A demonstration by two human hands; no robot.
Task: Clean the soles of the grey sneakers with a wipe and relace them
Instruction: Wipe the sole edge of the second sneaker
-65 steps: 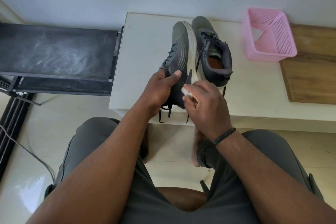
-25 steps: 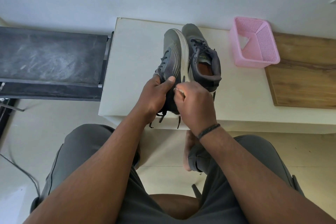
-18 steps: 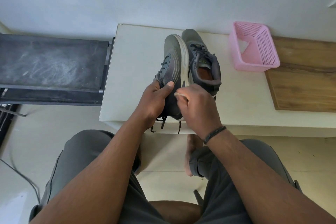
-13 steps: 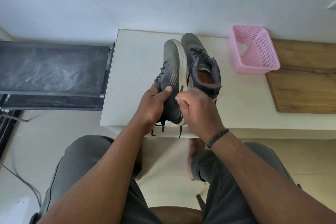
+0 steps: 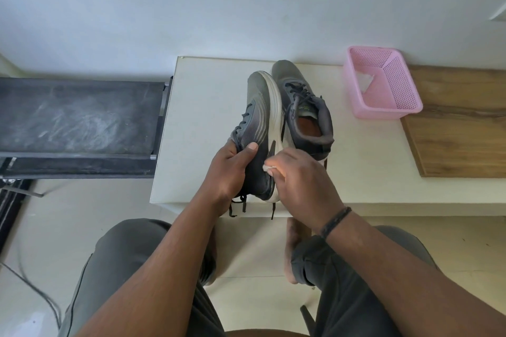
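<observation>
Both forearms enter from the bottom of the frame and converge at the centre. The left hand (image 5: 228, 169) grips the tilted sneaker (image 5: 257, 128), thumb laid across its upper, fingers curled behind it. The right hand (image 5: 301, 183) is curled, knuckles up, pinching a white wipe (image 5: 269, 168) against the sneaker's sole edge. A dark braided band encircles the right wrist.

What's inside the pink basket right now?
The pink basket on the white table holds one crumpled white piece, probably a wipe, against its far-left corner. Its near wall hides part of the floor.
</observation>
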